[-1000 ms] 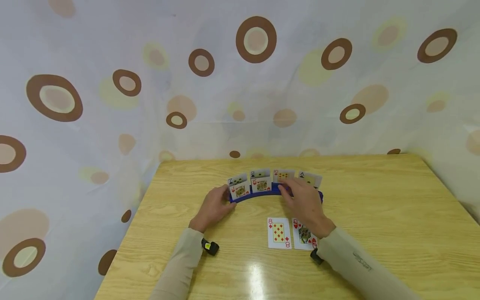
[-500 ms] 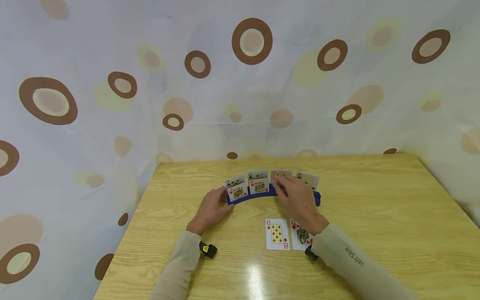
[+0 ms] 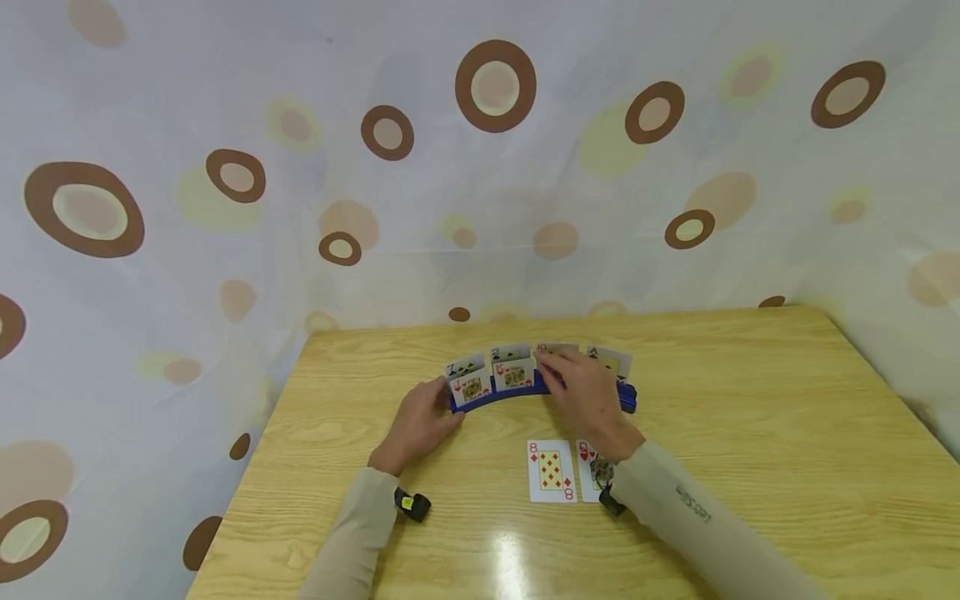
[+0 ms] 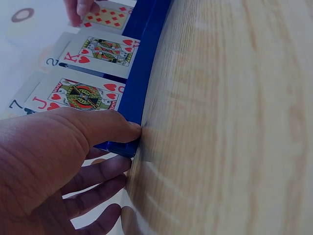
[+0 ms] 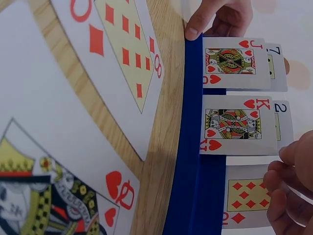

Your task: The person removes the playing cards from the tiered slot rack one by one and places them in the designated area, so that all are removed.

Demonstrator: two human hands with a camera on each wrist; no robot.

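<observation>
A curved blue card holder (image 3: 502, 395) stands on the table. My left hand (image 3: 417, 422) grips its left end, thumb on the front edge, fingers behind. Beside that hand are the jack of hearts (image 5: 230, 63) and, behind it, the seven (image 3: 459, 367). The king of hearts (image 4: 105, 51) stands in front of the two (image 3: 510, 350). My right hand (image 3: 588, 398) has bent fingers at the ten of diamonds (image 5: 242, 193), tips close to the king and two. Whether they pinch a card I cannot tell. An ace (image 3: 611, 361) is farther right.
The eight of diamonds (image 3: 551, 472) and queen of hearts (image 3: 589, 472) lie face up in front of the holder. My right forearm and wrist strap (image 3: 611, 502) partly cover the queen. A patterned curtain (image 3: 420, 200) hangs behind the table (image 3: 750, 450).
My right fingertips have moved slightly left and up, from in front of the ten to its left edge. My left hand keeps its grip. The whole view has shifted a little.
</observation>
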